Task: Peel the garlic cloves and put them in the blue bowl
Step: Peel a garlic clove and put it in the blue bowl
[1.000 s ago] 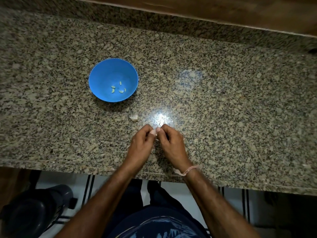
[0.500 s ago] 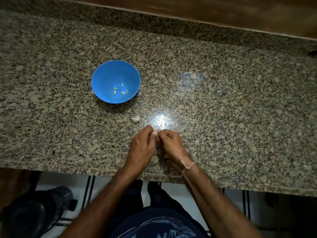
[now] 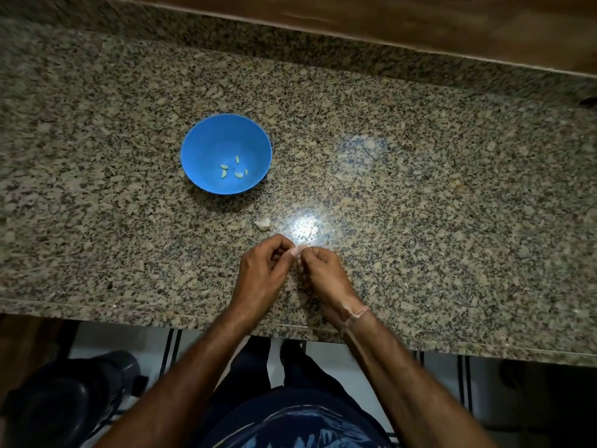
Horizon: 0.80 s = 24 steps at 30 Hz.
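The left hand (image 3: 261, 273) and right hand (image 3: 326, 273) meet near the speckled granite counter's (image 3: 420, 221) front edge, fingertips pinching a small pale garlic clove (image 3: 299, 252), its long axis hidden. Open counter stretches rightward. The round blue plastic bowl (image 3: 206, 147) with peeled cloves (image 3: 232, 171) sits back-left.

Glossy speckled granite counter (image 3: 420, 221), smooth blue plastic bowl (image 3: 206, 147), wooden ledge (image 3: 420, 24)

A speckled granite countertop (image 3: 452, 221) runs below a wooden ledge (image 3: 420, 21), with pale floor tiles (image 3: 122, 334) and a dark rounded object (image 3: 64, 399), possibly a stool, beneath its front edge.
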Available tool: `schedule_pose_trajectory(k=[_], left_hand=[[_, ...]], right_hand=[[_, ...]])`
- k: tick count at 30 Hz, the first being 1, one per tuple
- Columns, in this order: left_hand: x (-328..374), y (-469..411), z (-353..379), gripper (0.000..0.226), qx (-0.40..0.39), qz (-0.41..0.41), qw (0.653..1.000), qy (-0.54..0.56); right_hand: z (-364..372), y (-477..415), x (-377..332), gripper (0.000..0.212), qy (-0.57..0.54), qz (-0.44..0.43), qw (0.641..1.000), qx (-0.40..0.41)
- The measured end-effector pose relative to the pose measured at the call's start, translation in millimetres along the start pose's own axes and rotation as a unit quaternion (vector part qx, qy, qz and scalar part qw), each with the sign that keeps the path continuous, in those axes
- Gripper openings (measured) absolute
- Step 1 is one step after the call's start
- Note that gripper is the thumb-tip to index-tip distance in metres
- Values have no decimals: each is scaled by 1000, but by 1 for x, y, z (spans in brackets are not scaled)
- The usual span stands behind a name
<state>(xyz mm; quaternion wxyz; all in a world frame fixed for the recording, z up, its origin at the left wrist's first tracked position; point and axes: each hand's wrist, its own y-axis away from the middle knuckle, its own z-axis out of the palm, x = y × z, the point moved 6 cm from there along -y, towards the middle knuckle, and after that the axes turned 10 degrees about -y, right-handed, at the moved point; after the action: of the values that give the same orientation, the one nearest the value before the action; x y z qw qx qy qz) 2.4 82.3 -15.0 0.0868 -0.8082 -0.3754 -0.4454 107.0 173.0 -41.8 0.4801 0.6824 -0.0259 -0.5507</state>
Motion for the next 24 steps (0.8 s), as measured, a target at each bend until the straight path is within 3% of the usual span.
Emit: schedule_pose_trajectory(k=[1,3,5,6,7,9,11,13,16,18,19,20,22,24], left_hand=[[-1,0,-1,16,0,-5,1000,-9],[-14,-2,5,21,-37,-74,995,49],[-24,1,18,25,-108,-187,954,209],[-25,3,22,26,-123,-214,938,243],[-24,2,21,24,-116,-202,947,223],[-15,-1,9,18,-49,-81,994,55],[-2,-1,-2,15,16,49,996,-68],[0,-1,-4,17,27,81,993,-87],[-14,-2,4,24,-40,-17,999,0],[-23,2,18,24,-132,-161,964,168],[-23,4,21,23,-157,-202,946,200],[-21,4,21,22,-159,-187,953,176],[-8,1,9,20,-91,-27,995,10],[5,2,3,20,-41,130,983,-126]], right_hand=[[2,2,1,32,-12,-11,1000,2],[3,4,-8,33,90,-133,986,38],[6,8,-17,34,202,-247,945,70],[8,9,-18,34,220,-258,937,79],[7,8,-19,35,204,-240,946,78],[4,4,-13,35,115,-132,982,64],[7,5,-1,33,-13,7,1000,26],[12,9,4,31,-73,38,996,14],[10,12,-6,30,87,-144,983,67],[12,13,-12,32,174,-235,952,91],[13,12,-14,33,200,-258,940,97],[12,12,-15,34,220,-269,932,101],[9,8,-15,35,195,-231,948,96],[7,4,-4,33,62,-94,992,55]])
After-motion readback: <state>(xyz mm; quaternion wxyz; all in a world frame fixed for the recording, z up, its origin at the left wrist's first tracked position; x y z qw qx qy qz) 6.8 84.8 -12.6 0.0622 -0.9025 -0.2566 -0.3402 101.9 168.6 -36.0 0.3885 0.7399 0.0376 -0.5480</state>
